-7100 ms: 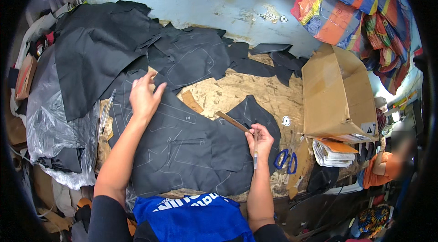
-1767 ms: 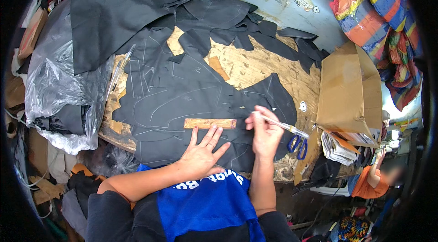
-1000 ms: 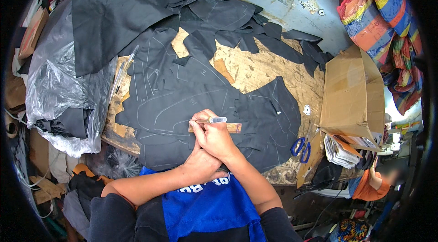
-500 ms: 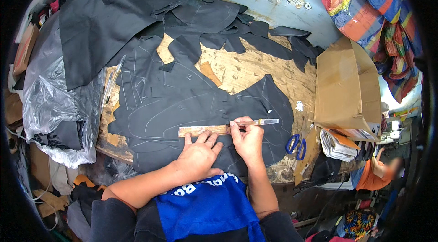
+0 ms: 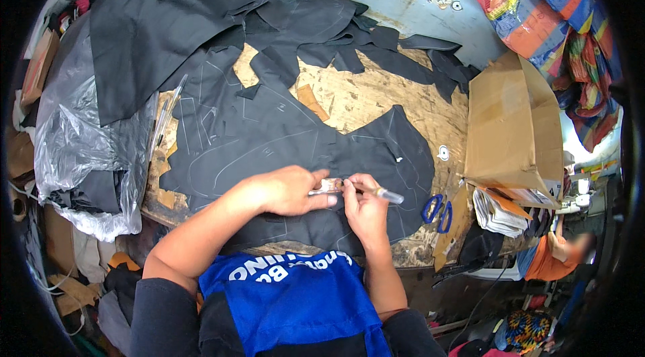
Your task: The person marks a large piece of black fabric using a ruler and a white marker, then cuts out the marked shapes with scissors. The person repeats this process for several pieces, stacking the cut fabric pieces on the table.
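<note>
Black sheet material [image 5: 269,148] with pale drawn outlines is spread in front of me. My left hand [image 5: 285,190] is closed over a short ruler [image 5: 328,186], thumb on the near side and a finger on the far side. Most of the ruler is hidden under that hand. Close to the ruler's right end, my right hand [image 5: 365,206] pinches a pen [image 5: 388,194] with a clear rear part that points to the right. The pen's tip is hidden by my fingers. Blue-handled scissors [image 5: 437,213] lie right of my right hand.
An open cardboard box [image 5: 507,128] stands at the right, with folded papers [image 5: 496,212] beside it. More black sheets [image 5: 161,34] are heaped at the far left above a plastic bag [image 5: 74,148]. Several pens [image 5: 166,115] lie on the wooden tabletop [image 5: 403,105]. A person in orange [image 5: 552,257] is farther right.
My left hand has gone from flat, spread fingers on the ruler to closed over it. The ruler's long left part is now covered. My right hand and pen have shifted slightly.
</note>
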Available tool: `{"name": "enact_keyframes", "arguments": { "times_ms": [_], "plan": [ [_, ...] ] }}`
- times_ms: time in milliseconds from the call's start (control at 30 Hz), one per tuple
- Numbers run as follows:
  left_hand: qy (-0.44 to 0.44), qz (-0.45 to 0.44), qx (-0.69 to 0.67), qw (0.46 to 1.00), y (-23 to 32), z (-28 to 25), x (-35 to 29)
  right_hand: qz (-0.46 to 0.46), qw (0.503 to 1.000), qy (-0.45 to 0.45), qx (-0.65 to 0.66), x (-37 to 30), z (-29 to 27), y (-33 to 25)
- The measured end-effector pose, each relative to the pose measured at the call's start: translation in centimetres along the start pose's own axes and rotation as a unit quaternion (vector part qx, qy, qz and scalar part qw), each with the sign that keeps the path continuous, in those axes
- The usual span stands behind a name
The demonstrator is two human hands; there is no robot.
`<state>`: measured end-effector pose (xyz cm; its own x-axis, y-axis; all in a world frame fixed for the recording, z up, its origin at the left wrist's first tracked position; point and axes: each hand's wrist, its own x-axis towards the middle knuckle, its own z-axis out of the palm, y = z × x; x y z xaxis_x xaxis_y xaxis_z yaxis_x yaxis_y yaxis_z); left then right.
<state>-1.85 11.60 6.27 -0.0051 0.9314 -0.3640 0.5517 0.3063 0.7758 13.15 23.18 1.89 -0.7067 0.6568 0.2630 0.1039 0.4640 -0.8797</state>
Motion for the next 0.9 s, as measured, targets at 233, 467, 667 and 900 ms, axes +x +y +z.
{"name": "enact_keyframes", "arguments": {
  "times_ms": [233, 467, 667, 900],
  "plan": [
    [-0.047, -0.023, -0.083, 0.995, -1.3, -2.5, 1.5, -0.024, 0.987, -0.150, 0.042, -1.7, 2.0, -2.6],
    [-0.111, -0.107, -0.139, 0.978, -1.1, -3.5, 1.7, -0.099, 0.973, -0.203, 0.054, -2.1, 6.3, -2.7],
    [-0.087, -0.105, -0.133, 0.982, -1.1, -3.0, 1.8, -0.144, 0.974, -0.174, 0.014, -2.5, 5.9, -2.4],
    [-0.053, -0.037, -0.058, 0.996, -1.6, -2.2, 2.1, -0.123, 0.972, 0.045, -0.194, -1.0, -1.7, -0.1]
  ]
}}
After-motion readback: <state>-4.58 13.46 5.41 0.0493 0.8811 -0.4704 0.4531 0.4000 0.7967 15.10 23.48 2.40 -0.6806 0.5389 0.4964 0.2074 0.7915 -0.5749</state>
